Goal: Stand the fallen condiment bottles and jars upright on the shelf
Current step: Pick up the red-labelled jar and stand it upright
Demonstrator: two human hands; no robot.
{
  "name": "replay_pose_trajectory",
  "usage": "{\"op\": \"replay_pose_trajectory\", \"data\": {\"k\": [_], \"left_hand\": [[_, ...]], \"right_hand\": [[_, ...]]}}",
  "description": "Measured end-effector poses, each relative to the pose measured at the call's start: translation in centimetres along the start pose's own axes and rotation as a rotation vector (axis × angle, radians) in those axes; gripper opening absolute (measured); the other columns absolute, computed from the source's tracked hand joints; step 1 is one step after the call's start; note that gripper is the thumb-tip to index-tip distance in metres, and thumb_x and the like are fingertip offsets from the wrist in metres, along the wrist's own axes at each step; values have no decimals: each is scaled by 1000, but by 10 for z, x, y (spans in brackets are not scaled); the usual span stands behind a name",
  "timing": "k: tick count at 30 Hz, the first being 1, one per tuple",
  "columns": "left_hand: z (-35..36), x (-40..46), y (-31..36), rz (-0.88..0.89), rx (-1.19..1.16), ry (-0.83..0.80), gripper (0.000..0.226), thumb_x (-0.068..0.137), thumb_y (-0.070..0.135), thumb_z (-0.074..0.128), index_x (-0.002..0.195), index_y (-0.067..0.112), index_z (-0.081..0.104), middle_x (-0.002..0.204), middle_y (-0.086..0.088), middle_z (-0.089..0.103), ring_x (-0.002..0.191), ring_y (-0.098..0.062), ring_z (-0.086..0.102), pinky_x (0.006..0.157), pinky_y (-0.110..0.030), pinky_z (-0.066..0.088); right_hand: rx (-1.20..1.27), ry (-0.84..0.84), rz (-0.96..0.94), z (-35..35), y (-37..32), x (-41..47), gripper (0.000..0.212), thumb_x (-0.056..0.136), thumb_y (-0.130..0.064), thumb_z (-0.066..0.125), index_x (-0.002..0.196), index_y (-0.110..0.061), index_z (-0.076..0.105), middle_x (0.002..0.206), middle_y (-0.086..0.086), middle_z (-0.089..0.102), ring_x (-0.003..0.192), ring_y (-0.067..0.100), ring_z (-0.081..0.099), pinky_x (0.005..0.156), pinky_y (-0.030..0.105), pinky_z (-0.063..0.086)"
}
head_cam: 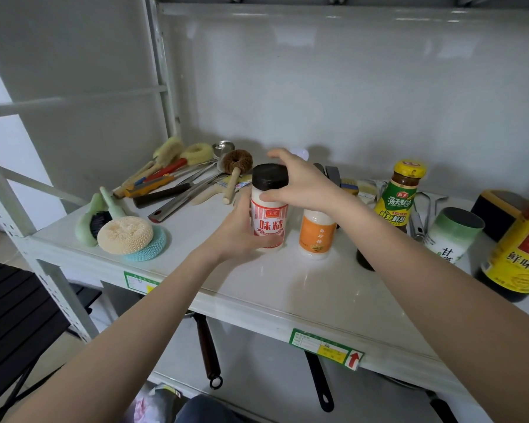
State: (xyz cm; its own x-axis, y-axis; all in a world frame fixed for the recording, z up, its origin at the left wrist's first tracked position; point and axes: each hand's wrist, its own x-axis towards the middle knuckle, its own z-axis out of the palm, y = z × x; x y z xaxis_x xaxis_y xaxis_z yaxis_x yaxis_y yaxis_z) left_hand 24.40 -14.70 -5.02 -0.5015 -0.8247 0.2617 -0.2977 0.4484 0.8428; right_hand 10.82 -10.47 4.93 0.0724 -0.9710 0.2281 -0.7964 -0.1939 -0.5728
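Observation:
A white jar with a red label and black lid [269,221] stands upright in the middle of the white shelf [257,288]. My left hand [237,230] wraps its lower body, and my right hand [300,181] holds it around the lid. Right beside it an orange-labelled white jar [315,235] stands upright, its top hidden behind my right wrist. Further right a dark sauce bottle with a yellow cap [399,199] stands upright. A green-and-white jar [451,236] leans tilted, and a large soy sauce bottle [516,254] leans at the right edge.
Brushes, ladles and other utensils [177,178] lie at the back left. Scrub pads and a green brush [119,230] sit at the front left. A dark box [498,212] stands at the far right. Pan handles [208,352] hang below the shelf.

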Motion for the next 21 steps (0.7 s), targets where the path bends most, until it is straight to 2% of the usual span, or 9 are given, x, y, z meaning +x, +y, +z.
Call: {"op": "replay_pose_trajectory", "data": {"k": [2,4,9,13,21], "left_hand": [[3,0,-2,10,2,3,104,61,25,84,141,31,20,139,6,36,115,-10,54,81,-13,51],[5,1,-3,-15,-7,25,96,62,20,84,137,30,24,134,0,45,108,-9,57,72,-7,50],[2,0,-1,-57,20,43,86,69,14,80,135,24,26,115,9,52,91,4,55,59,1,43],[3,-2,1,-72,31,53,84,71,11,79,136,21,27,106,15,49,88,1,55,56,3,42],[5,-4,3,-53,30,94,80,71,12,79,134,21,31,112,8,52,88,5,54,61,3,42]], "right_hand": [[-17,29,-4,2,1,1,68,77,-23,71,135,-18,36,134,6,53,119,22,52,97,34,45],[-43,47,-2,5,1,2,68,76,-28,72,133,-18,38,132,6,53,118,22,52,97,38,46],[-63,98,-31,13,1,4,66,76,-32,73,131,-16,40,129,7,53,115,22,53,88,31,44],[-61,89,-26,13,0,4,66,77,-31,72,131,-17,39,129,8,53,114,23,53,83,29,43],[-100,81,-39,16,-1,4,63,79,-28,70,131,-17,38,129,9,55,114,27,54,93,40,47]]}}
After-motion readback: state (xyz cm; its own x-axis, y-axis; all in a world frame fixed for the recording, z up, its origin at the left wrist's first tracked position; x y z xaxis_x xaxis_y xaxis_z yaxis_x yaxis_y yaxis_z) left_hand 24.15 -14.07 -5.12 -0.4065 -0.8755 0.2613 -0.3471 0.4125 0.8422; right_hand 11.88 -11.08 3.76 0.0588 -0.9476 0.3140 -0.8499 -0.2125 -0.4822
